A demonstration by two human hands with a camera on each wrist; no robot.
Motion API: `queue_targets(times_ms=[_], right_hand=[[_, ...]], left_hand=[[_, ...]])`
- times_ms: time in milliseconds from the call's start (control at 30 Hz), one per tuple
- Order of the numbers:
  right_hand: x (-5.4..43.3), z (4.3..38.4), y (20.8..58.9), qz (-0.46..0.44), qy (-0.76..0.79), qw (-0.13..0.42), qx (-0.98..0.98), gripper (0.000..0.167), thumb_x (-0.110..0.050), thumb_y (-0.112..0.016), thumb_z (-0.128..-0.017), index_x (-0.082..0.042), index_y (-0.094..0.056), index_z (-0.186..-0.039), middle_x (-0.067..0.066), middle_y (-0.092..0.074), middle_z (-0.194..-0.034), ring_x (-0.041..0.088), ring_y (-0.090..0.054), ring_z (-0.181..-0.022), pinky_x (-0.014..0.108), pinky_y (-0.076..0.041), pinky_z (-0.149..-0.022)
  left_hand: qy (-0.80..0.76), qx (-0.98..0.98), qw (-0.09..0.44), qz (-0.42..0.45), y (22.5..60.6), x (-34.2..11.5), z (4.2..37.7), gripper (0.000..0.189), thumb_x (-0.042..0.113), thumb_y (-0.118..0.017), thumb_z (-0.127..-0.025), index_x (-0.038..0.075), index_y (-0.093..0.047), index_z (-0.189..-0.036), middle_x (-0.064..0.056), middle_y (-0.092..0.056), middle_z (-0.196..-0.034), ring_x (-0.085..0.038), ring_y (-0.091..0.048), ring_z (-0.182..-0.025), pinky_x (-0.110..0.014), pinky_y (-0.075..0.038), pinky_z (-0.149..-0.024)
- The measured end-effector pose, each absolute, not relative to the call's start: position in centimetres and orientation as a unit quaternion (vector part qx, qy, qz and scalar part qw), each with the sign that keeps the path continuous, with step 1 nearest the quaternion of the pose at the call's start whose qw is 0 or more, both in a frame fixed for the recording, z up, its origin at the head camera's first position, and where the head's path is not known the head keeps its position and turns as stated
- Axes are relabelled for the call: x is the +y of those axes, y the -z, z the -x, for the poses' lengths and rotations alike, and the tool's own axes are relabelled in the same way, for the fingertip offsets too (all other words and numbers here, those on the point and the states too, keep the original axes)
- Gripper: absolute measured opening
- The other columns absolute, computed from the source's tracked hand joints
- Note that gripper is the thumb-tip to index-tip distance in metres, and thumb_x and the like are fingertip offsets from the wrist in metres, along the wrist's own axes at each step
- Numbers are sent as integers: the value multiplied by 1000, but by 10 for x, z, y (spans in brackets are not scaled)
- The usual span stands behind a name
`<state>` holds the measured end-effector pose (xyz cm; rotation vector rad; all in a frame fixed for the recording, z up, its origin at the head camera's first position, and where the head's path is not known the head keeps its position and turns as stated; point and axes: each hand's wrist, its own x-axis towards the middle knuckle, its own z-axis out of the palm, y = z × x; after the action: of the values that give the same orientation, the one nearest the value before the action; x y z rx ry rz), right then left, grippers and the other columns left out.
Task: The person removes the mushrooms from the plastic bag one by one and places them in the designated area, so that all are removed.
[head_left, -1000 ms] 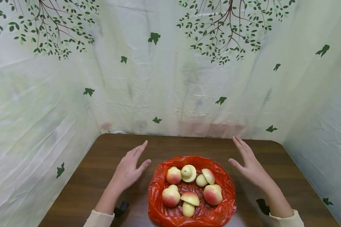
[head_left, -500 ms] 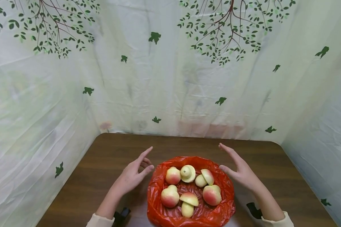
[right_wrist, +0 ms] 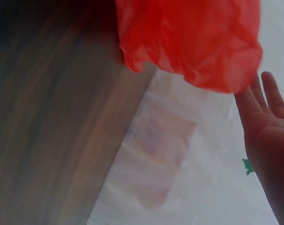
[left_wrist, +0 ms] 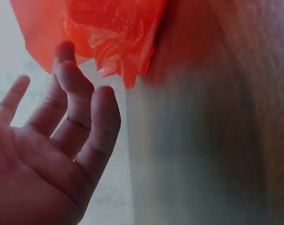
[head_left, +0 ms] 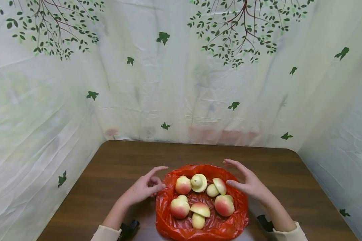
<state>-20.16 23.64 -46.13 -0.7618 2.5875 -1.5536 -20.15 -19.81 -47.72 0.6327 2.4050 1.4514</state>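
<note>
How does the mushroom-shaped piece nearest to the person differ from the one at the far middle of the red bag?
The near piece lies sideways, stem toward the head view's lower edge; the far piece has its stem end facing the camera. The near piece's cap is partly reddish; the far piece shows only pale yellow. Both lie in the red bag.

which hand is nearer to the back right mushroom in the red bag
Right. The right hand is just right of the back right mushroom, at the right rim of the red bag; the left hand is at its left side, with other mushrooms between.
</note>
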Motion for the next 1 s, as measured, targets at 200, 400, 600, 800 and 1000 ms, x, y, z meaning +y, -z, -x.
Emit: queue_targets(times_ms=[200, 400, 600, 800, 1000], right_hand=[[234, 207, 473, 267, 488, 49, 830, 63, -17, -72, -101, -10, -46, -158, 23, -55, -155, 49, -56, -139, 60, -53, -109], [233, 210, 481, 275, 483, 87, 827, 59, -22, -71, -103, -7, -48, -156, 22, -53, -156, 47, -59, -137, 51, -56, -107], [231, 212, 488, 275, 470, 107, 832, 58, -24, -71, -103, -10, -50, -155, 20, -52, -158, 45, -57, -139, 38, -56, -109], [229, 212, 491, 283, 451, 107, 839, 58, -25, -72, -102, -9, -52, -154, 18, -55, -155, 36, -57, -138, 21, -50, -106], [228, 211, 494, 296, 413, 93, 856, 53, -28, -72, -102, -12, -56, -151, 14, -59, -150, 24, -59, -132, 26, -51, -106]], left_hand=[[-559, 774, 194, -226, 486, -198, 206, 58, 24, -68, -105, 19, -42, -157, -10, -76, -100, -12, -64, -72, -32, -59, -65], [-596, 728, 241, -236, 497, -195, 206, 58, 18, -72, -102, 17, -46, -154, -19, -78, -119, -15, -74, -88, -33, -64, -76], [-631, 686, 263, -248, 504, -193, 208, 67, 8, -75, -98, 11, -43, -156, -29, -74, -122, -18, -77, -101, -36, -65, -85], [-652, 662, 277, -245, 510, -194, 208, 72, 8, -75, -98, 9, -38, -159, -15, -81, -112, -20, -79, -99, -37, -66, -83], [-670, 641, 283, -244, 519, -196, 209, 78, 7, -73, -99, 9, -31, -164, -8, -81, -109, -19, -79, -99, -37, -66, -83]])
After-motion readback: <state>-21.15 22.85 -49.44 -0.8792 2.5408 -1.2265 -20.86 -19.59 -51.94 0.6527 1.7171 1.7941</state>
